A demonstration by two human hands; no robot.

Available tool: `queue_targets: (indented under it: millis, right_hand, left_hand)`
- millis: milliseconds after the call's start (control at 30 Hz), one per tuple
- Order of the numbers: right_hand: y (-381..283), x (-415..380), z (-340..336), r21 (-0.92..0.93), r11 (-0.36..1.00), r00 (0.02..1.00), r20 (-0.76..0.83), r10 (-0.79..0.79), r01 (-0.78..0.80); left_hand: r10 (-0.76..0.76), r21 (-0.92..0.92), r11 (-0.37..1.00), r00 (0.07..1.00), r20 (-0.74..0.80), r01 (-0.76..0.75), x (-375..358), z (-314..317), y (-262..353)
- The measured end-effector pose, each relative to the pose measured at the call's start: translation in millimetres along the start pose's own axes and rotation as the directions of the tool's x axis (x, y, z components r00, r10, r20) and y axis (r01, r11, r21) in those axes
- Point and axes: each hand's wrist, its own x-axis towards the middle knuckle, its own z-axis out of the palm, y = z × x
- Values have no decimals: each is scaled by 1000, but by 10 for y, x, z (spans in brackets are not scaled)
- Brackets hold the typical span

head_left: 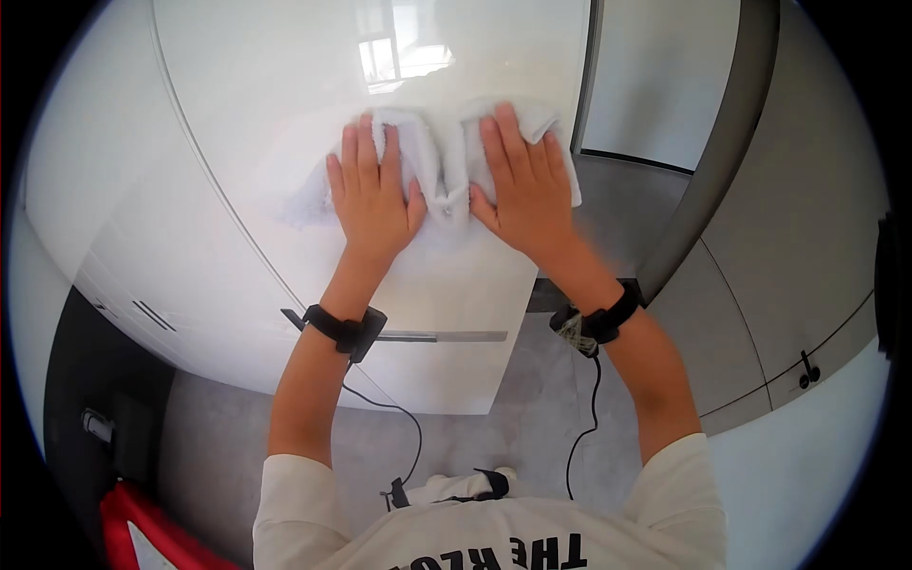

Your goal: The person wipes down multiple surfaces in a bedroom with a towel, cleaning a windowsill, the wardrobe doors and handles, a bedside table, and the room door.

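A white fluffy cloth [425, 157] is spread and bunched against a glossy white cabinet front [256, 85], with a fold standing up in its middle. My left hand [373, 199] lies flat on the cloth's left part, fingers stretched upward. On the right part my right hand [532, 195] presses flat too, its fingers spread and the thumb pointing toward the fold. Both palms hide some of the cloth. Neither hand's fingers are closed around it.
Below the hands, a long handle strip [437, 336] crosses the white front. Black wrist straps with devices trail cables [597, 418] down past my body. A grey cabinet [807, 218] with a black handle stands right. Something red [152, 532] lies lower left on the grey floor.
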Motion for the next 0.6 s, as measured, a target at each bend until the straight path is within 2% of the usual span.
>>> queue_targets:
  millis: [67, 100, 167, 233, 300, 367, 467, 567, 600]
  right_hand:
    - [-127, -326, 3, 40, 994, 988, 118, -102, 97]
    - [-180, -485, -13, 62, 987, 973, 173, -155, 146]
    - [-192, -757, -28, 153, 965, 935, 256, -247, 213]
    - [-165, -640, -175, 232, 938, 895, 308, -321, 257]
    - [-45, -341, -282, 134, 944, 912, 248, -325, 300]
    - [35, 47, -386, 73, 956, 929, 226, -292, 283]
    - [176, 714, -477, 4, 974, 974, 1, -227, 227]
    - [233, 1208, -498, 86, 977, 975, -118, -186, 197]
    - [200, 1254, -476, 121, 972, 976, -108, -187, 200]
  left_hand:
    - [89, 4, 996, 992, 95, -90, -526, 30, 66]
    - [191, 48, 979, 972, 133, -199, -819, 46, 86]
    - [283, -67, 959, 922, 265, -275, -1277, 21, 69]
    - [318, -114, 948, 898, 305, -297, -1131, -148, 36]
    - [327, -123, 945, 884, 335, -303, -748, -229, 44]
    - [255, -96, 966, 929, 269, -238, -213, -274, 66]
    - [88, -45, 996, 987, 138, -82, 696, -414, 81]
    - [30, 14, 999, 999, -46, -29, 1218, -427, -89]
    - [28, -1, 1000, 999, -42, -28, 1209, -391, -119]
